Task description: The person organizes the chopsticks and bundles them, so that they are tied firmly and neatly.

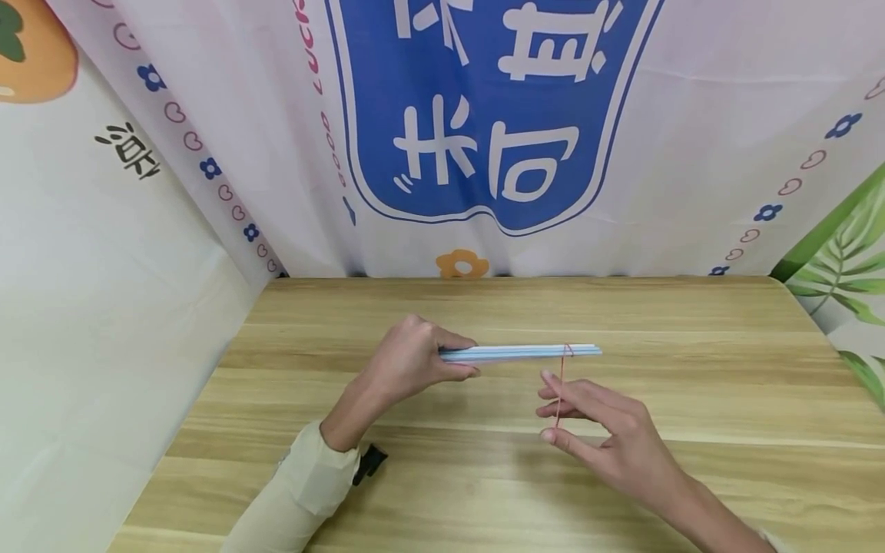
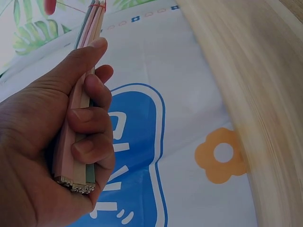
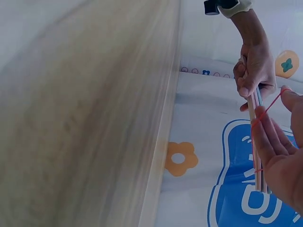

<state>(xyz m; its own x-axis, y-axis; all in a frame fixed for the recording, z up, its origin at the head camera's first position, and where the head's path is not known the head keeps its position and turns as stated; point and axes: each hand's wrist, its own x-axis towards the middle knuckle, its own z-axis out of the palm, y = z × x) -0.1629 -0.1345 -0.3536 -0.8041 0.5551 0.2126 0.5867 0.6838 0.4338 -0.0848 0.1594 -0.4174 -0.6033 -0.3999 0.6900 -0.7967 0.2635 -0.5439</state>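
Observation:
My left hand [image 1: 408,357] grips one end of a bundle of long, thin pastel sticks [image 1: 518,352], holding it roughly level above the table. Pink, cream and green-blue sticks [image 2: 75,153] lie side by side in the fist, their cut ends showing below the palm. A thin red rubber band [image 1: 561,384] loops round the bundle near its other end. From there it stretches down to my right hand [image 1: 615,438], spread between the thumb and the nearly straight fingers [image 3: 266,139]. Those fingers are just below the bundle's free end in the head view.
Underneath is a wood-grain table [image 1: 449,491]. A printed cloth [image 1: 276,92] with a blue sign hangs along its back edge, and a white sheet [image 1: 83,307] is on the left. A black device [image 1: 369,463] shows beside the left sleeve [image 1: 297,491].

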